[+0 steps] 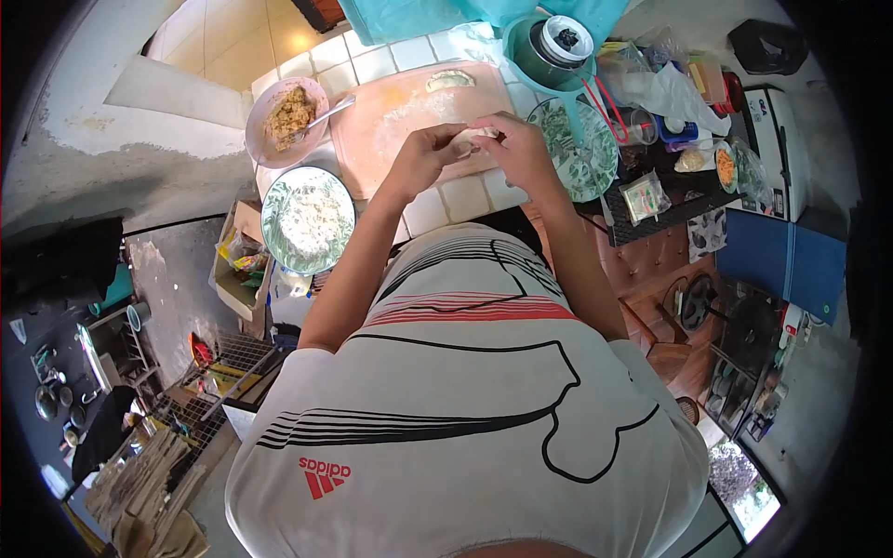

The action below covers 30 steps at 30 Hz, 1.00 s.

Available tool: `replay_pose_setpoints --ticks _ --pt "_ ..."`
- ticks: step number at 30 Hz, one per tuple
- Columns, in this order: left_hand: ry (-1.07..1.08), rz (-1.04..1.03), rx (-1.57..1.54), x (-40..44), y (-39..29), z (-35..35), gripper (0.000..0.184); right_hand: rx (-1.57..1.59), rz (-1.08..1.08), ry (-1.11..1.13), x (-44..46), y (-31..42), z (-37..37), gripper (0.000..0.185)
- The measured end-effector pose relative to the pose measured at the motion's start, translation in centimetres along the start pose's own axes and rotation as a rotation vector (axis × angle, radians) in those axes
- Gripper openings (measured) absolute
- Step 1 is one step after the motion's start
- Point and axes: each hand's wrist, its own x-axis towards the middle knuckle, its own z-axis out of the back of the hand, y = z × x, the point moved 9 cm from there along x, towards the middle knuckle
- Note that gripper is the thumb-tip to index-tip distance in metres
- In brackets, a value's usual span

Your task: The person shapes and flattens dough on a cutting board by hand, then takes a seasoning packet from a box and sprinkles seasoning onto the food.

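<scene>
Both hands meet over the near right part of a floured pink board (372, 135). My left hand (426, 158) pinches one end of a small pale piece of dough (476, 136), and my right hand (517, 149) has its fingers closed on the other end. A folded dumpling (450, 81) lies on the board beyond them. Left of the board stands a pink bowl (256, 126) with brown filling (290, 119) and a spoon (333, 110). Nearer to me is a green-patterned plate with white flour (312, 219).
A green-patterned plate (595, 172) is right of the board, with red tongs (609, 112) over it. Behind it stands a teal basin (516, 51) holding a dark pot. Packets and bags crowd a dark side table (633, 228). The tiled counter's near edge is before my body.
</scene>
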Motion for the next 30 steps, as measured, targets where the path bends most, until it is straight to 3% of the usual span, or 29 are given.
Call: replay_pose_setpoints --ticks 1,2,5,7,8,9,10,11,12,14,16,17,19,20,22,24,26,27,30 --pt "0.048 -0.049 0.202 0.1 -0.4 -0.4 0.03 0.004 0.042 -0.075 0.0 0.1 0.4 0.038" --pt "0.033 -0.052 0.201 0.3 -0.3 -0.6 0.03 0.009 0.086 -0.147 0.0 0.3 0.7 0.042" --pt "-0.16 0.065 0.045 1.7 2.5 1.2 0.035 -0.149 0.131 -0.141 -0.9 2.0 -0.2 0.055" --pt "-0.058 -0.025 -0.476 3.1 3.6 0.8 0.039 -0.281 0.27 -0.112 -2.2 2.6 -1.3 0.06" --pt "-0.064 -0.033 -0.473 2.9 3.4 0.3 0.039 -0.419 0.388 -0.09 -3.0 3.0 -1.9 0.064" --pt "-0.169 0.001 -0.468 1.5 1.1 -1.2 0.037 -0.577 0.371 0.021 -3.1 1.6 -2.2 0.068" --pt "-0.279 0.035 -0.464 0.5 0.1 -1.8 0.035 -0.573 0.381 0.026 -3.2 1.6 -1.2 0.068" --pt "-0.291 0.03 -0.463 0.6 0.5 -2.0 0.035 -0.252 0.341 0.033 -3.0 1.8 0.5 0.062" --pt "-0.223 0.004 -0.362 1.0 1.1 -2.4 0.039 0.069 0.293 0.042 -2.8 1.7 2.2 0.057" --pt "-0.17 -0.015 -0.262 0.6 1.4 -4.0 0.044 0.072 0.239 0.015 -2.8 0.8 5.7 0.052" --pt "-0.144 -0.051 -0.295 -0.1 0.5 -6.2 0.071 0.072 0.185 -0.014 -2.2 0.6 8.0 0.047" --pt "-0.154 -0.046 -0.296 -0.3 0.9 -6.6 0.071 0.067 0.208 0.07 -2.3 1.2 8.0 0.042" --pt "-0.03 -0.151 0.169 -0.1 -0.1 -8.4 0.097 0.051 0.222 0.203 -2.4 2.3 7.7 0.035" --pt "-0.044 -0.15 0.17 -0.1 0.2 -8.9 0.097 0.058 0.228 0.214 -2.4 1.8 7.5 0.035" --pt "-0.156 -0.213 0.557 -0.6 -0.4 -10.0 0.104 0.027 0.3 0.265 -2.2 1.0 6.4 0.032" --pt "-0.215 -0.308 0.558 -1.9 -0.4 -10.7 0.095 0.045 0.321 0.28 -2.4 0.1 6.1 0.03" --pt "-0.126 -0.017 0.078 -1.7 2.9 -9.6 0.073 0.191 0.296 0.391 -2.5 -1.0 4.9 0.026" --pt "-0.086 0.061 -0.038 -2.1 3.6 -9.8 0.047 0.155 0.321 0.34 -2.4 -0.8 5.0 0.022" --pt "0.024 0.136 0.03 -3.5 4.2 -10.2 0.033 0.143 0.339 0.418 -3.1 -0.6 4.1 0.019"
